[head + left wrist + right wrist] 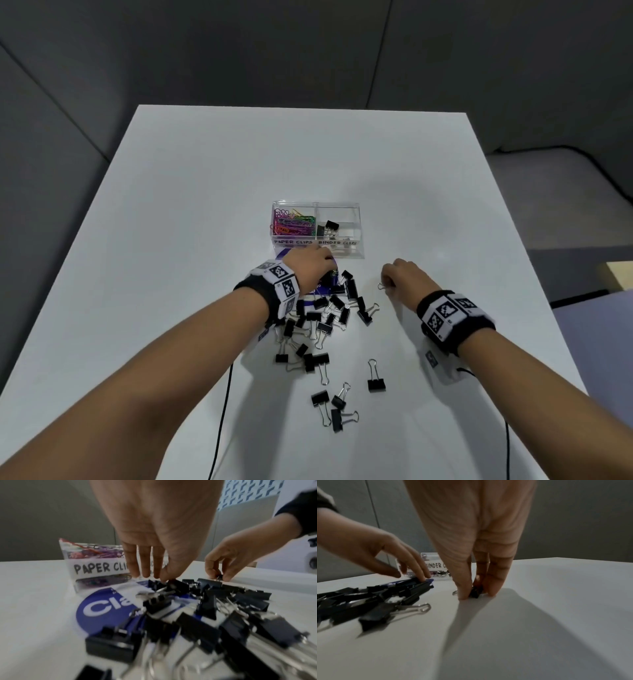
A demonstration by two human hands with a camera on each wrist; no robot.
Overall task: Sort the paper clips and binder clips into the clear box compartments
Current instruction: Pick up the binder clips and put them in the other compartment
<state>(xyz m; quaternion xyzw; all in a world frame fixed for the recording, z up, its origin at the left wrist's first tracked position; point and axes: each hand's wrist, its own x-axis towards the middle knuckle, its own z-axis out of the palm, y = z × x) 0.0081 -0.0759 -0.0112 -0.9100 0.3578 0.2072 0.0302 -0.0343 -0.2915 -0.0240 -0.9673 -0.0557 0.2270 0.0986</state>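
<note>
The clear box (356, 219) stands mid-table, labelled in two parts. Coloured paper clips (293, 222) fill its left compartment; a few black binder clips (329, 228) lie in the right one. A pile of black binder clips (325, 315) lies in front of it on a blue-and-white package (102, 609). My left hand (330, 265) reaches into the far end of the pile, straight fingers (421, 574) touching a clip, thumb apart. On the bare table right of the pile, my right hand (476, 593) pinches one small binder clip (475, 593), its wire handle (381, 286) sticking out left.
A few loose binder clips (376, 380) lie nearer me, with another small group (334, 407) near the front. Black cables (222, 411) run from both wristbands over the front edge. A beige object (616, 274) sits beyond the table's right edge.
</note>
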